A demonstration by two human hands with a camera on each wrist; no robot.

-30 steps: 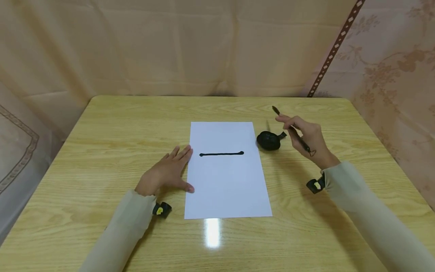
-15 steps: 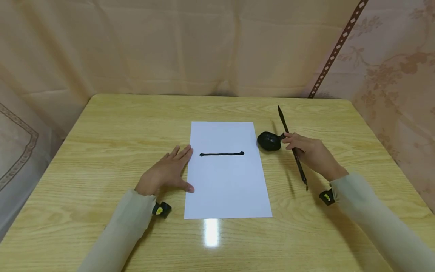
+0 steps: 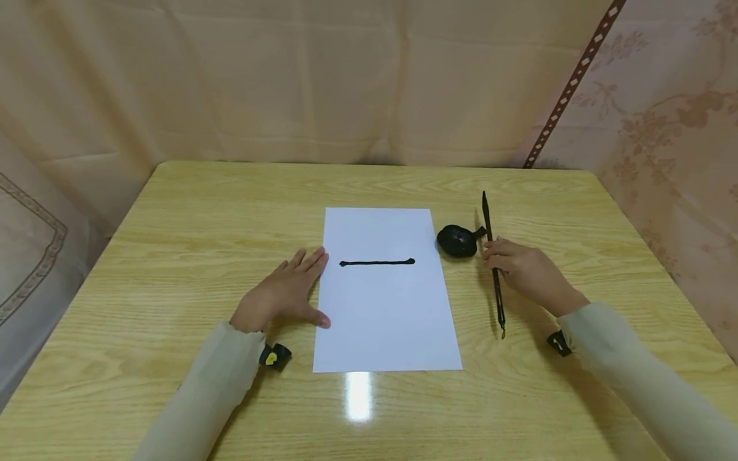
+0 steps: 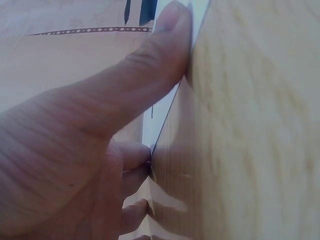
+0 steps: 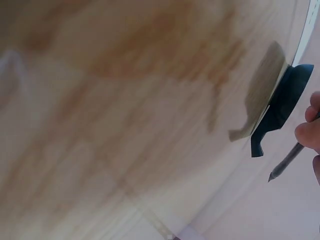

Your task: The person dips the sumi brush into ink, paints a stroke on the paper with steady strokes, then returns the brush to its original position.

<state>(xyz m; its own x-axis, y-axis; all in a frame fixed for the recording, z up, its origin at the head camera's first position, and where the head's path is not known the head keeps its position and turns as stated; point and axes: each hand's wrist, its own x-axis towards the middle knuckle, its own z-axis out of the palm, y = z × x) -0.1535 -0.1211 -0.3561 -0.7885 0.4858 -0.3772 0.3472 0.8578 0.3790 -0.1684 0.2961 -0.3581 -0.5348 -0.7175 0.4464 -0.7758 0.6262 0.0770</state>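
Observation:
My left hand (image 3: 279, 298) lies with spread fingers on the left edge of a white sheet of paper (image 3: 386, 320); in the left wrist view its thumb (image 4: 150, 62) presses on the paper's edge. One black stroke (image 3: 377, 262) runs across the sheet. To the right, my right hand (image 3: 530, 272) pinches a dark calligraphy brush (image 3: 498, 294) by the middle of its handle. The brush's bristle end points away from me, and a small hanging loop is at its near end. Beside it sits a black dish (image 3: 457, 241) with a short stem. Whether the brush touches the table I cannot tell.
The pale wooden table (image 3: 202, 224) carries these things. Behind it hangs a beige curtain (image 3: 346, 83), and patterned cloth (image 3: 669, 128) covers the right side. A small black wrist camera (image 3: 275, 356) is strapped to my left wrist.
My right hand has turned the brush from a slanted hold above the table to a lower position, nearly lengthwise beside the dish. My left hand and the paper have stayed in place.

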